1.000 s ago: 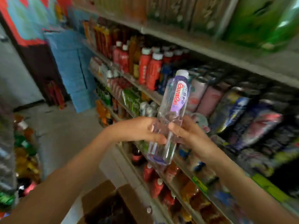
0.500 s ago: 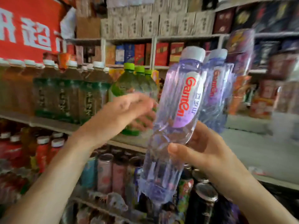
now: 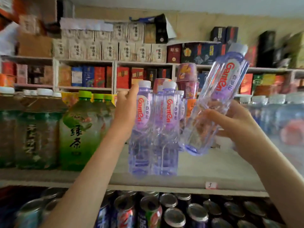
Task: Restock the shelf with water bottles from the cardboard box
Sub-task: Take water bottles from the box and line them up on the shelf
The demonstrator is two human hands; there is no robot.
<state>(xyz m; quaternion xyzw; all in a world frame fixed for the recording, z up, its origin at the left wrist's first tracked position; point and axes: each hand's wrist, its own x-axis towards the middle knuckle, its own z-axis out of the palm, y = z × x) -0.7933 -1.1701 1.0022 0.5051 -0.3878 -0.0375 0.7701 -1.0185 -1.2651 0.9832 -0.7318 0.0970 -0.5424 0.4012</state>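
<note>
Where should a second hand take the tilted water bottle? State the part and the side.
Probably the labelled upper half of the tilted bottle, below the cap, approached from its left. The right hand wraps the lower half from the right, so the upper left side is bare.

Five water bottles (image 3: pixel 218 102), two hands (image 3: pixel 236 124)
</note>
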